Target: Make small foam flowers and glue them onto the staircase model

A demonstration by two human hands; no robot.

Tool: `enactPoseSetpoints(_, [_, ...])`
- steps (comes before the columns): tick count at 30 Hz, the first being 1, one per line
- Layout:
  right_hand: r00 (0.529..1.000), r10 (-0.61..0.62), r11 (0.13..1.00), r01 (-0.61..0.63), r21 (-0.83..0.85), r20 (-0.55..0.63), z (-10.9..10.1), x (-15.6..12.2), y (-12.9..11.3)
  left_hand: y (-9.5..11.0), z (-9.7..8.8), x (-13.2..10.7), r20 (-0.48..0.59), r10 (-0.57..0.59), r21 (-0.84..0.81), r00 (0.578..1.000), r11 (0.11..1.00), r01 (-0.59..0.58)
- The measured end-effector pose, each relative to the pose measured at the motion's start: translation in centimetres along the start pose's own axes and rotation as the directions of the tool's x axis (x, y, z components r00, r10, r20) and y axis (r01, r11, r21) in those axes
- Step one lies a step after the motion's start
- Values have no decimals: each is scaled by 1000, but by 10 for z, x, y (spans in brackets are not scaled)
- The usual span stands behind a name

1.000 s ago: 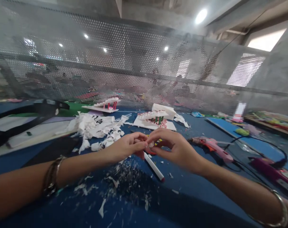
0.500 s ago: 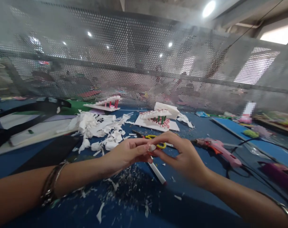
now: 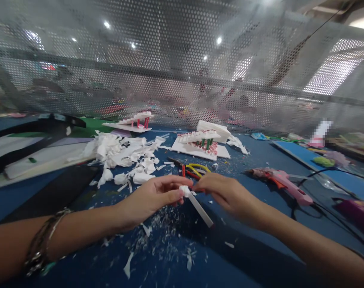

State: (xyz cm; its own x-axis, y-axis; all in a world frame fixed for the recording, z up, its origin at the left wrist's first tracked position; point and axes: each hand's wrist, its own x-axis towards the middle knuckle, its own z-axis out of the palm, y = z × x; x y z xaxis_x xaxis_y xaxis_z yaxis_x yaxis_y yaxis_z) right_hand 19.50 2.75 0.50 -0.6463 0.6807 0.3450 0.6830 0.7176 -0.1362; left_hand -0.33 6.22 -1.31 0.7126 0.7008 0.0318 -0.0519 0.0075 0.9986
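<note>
Between the thumb and fingers of my left hand is a small crumpled piece of white paper. My right hand is just to its right, fingers bent and drawn together, the fingertips beside the paper. Whatever those fingertips pinch is hidden. Below the hands a slim white stick with a reddish end lies slanting on the blue table. Just beyond my fingers are pliers with yellow and red handles, partly covered by my right hand.
A heap of torn white paper spreads at the left. Farther back stand two small white stair models, one with red posts and one with green posts. A pink glue gun and its cable lie right. White scraps litter the front.
My right fingers have drawn down and away from the left fingertips, so the white paper shows more. The camera view has tipped slightly downward.
</note>
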Motion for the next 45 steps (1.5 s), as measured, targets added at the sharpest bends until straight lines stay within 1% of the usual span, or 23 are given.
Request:
enactPoseSetpoints(1, [993,-29,996,38,-75,112,4,-3,3,-1,-2,-2,14,-10,62,1000,998,9])
enactPoseSetpoints(2, [976,-50,985,84,-151,211,7,-5,5,-3,-3,-5,28,-26,136,999,990,22])
enactPoseSetpoints(3, [958,-63,968,127,-216,278,11,-6,6,-4,-4,-7,44,-39,226,998,974,28])
enactPoseSetpoints(5, [939,-81,940,184,-288,333,17,-8,6,-6,-7,-11,74,-29,441,997,897,-6])
enactPoseSetpoints(7, [940,-102,927,209,-312,326,20,-8,5,-9,-9,-12,115,19,628,993,773,-87])
enactPoseSetpoints(9, [943,-130,907,239,-347,307,21,-7,5,-13,-11,-11,190,63,728,980,661,-184])
enactPoseSetpoints(12, [949,-174,869,273,-412,262,20,-10,7,-17,-15,-9,311,105,768,945,558,-315])
enactPoseSetpoints(14, [960,-184,861,262,-436,213,20,-13,9,-19,-16,-9,326,118,782,938,524,-338])
enactPoseSetpoints(16, [974,-169,881,218,-420,152,19,-16,11,-19,-18,-9,309,105,792,945,522,-317])
enactPoseSetpoints(18, [989,-115,934,138,-329,88,18,-18,12,-19,-20,-10,310,87,793,947,525,-308])
enactPoseSetpoints(20, [999,-36,985,35,-168,1,17,-17,9,-19,-22,-11,320,64,792,945,529,-304])
enactPoseSetpoints(21, [999,13,997,-17,-80,-46,16,-17,7,-19,-23,-12,322,55,793,945,530,-301])
enactPoseSetpoints(23, [986,117,991,-108,82,-116,13,-14,0,-19,-25,-13,317,50,799,947,525,-295])
enactPoseSetpoints(24, [978,166,978,-146,152,-130,11,-13,-4,-19,-25,-13,311,53,802,949,520,-293])
enactPoseSetpoints(26, [964,244,934,-205,292,-105,7,-10,-13,-18,-25,-13,297,63,808,953,515,-286])
enactPoseSetpoints(27, [960,263,908,-214,361,-92,6,-9,-17,-17,-25,-13,295,64,807,953,518,-284])
enactPoseSetpoints(30, [963,262,832,-192,520,-65,5,-5,-27,-17,-25,-12,292,62,798,955,535,-278])
enactPoseSetpoints(32, [965,259,790,-189,583,-38,10,-3,-30,-17,-26,-11,283,62,792,957,547,-270])
enactPoseSetpoints(34, [960,280,758,-224,612,5,18,0,-30,-18,-27,-10,276,55,781,960,570,-257])
enactPoseSetpoints(36, [945,323,730,-279,625,45,25,2,-28,-20,-27,-10,273,46,765,961,596,-246])
enactPoseSetpoints(39, [929,358,682,-327,654,92,32,3,-26,-21,-27,-10,242,46,748,969,627,-217])
enactPoseSetpoints(42, [932,336,661,-335,671,134,34,4,-26,-19,-24,-11,214,48,742,976,641,-194])
enactPoseSetpoints(45, [934,312,647,-342,681,173,35,7,-27,-17,-23,-11,205,24,750,979,639,-172])
